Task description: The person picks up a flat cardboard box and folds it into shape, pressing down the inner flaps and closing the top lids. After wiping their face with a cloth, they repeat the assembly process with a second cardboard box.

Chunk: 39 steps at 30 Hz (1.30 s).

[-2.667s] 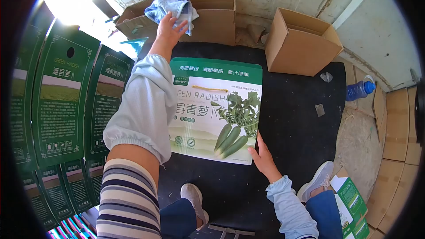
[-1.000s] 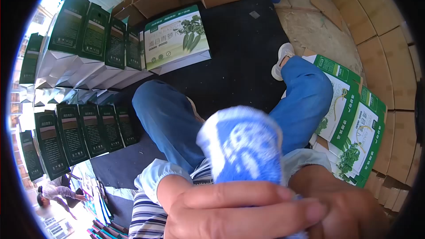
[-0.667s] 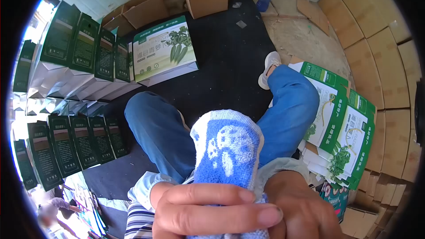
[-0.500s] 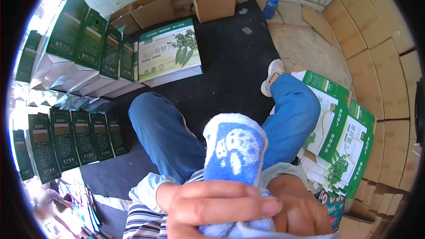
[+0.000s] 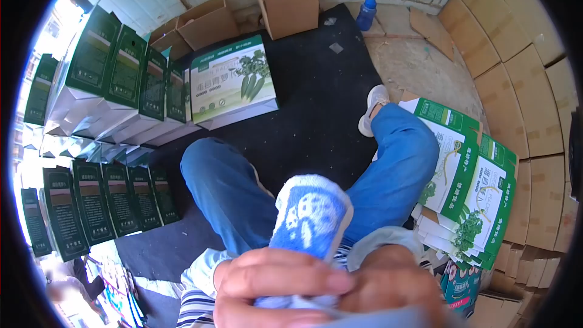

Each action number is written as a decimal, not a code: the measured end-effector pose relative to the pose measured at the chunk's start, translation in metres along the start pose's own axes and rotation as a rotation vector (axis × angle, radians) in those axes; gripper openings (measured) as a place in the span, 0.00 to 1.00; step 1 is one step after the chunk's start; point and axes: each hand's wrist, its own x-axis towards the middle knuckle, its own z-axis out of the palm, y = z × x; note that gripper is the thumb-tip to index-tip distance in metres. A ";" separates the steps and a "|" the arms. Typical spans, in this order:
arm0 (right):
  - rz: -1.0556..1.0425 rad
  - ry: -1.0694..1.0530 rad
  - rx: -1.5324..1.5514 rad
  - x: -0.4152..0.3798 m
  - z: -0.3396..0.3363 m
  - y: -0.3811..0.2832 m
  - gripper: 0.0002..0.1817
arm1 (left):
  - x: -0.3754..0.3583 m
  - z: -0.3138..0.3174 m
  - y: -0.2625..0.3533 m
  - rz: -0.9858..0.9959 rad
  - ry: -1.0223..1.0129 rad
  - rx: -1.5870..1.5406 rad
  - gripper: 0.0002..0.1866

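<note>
Close in front of me is a blue towel (image 5: 311, 222) with a white border and white pattern, bunched so that its upper end stands up. My left hand (image 5: 276, 282) wraps its fingers across the front of the cloth. My right hand (image 5: 392, 285) is closed against the cloth's lower right side, touching the left fingertips. Part of the right hand's fingers is hidden, and the bottom of the view is blurred by a pale grey-blue patch.
Folded green-and-white cartons (image 5: 480, 200) lie at my right. Green boxes (image 5: 103, 200) stand in rows at left; a finished carton (image 5: 234, 82) lies ahead on the black mat (image 5: 316, 91). Brown boxes (image 5: 288, 9) and a blue bottle (image 5: 366, 15) stand behind. A person (image 5: 67, 288) is at lower left.
The towel's upper end has come lower and slightly left, and both hands have shifted left with it. The view has tilted a little upward. Both hands keep their hold.
</note>
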 end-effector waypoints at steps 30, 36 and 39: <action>-0.012 0.069 0.036 0.008 -0.006 0.011 0.16 | -0.002 -0.003 -0.022 0.027 -0.058 -0.097 0.12; -0.088 0.107 -0.005 0.011 -0.011 0.010 0.15 | -0.007 -0.007 -0.019 0.015 -0.098 -0.131 0.12; -0.148 0.110 -0.043 0.014 -0.007 0.009 0.14 | -0.007 -0.009 -0.019 0.005 -0.111 -0.137 0.12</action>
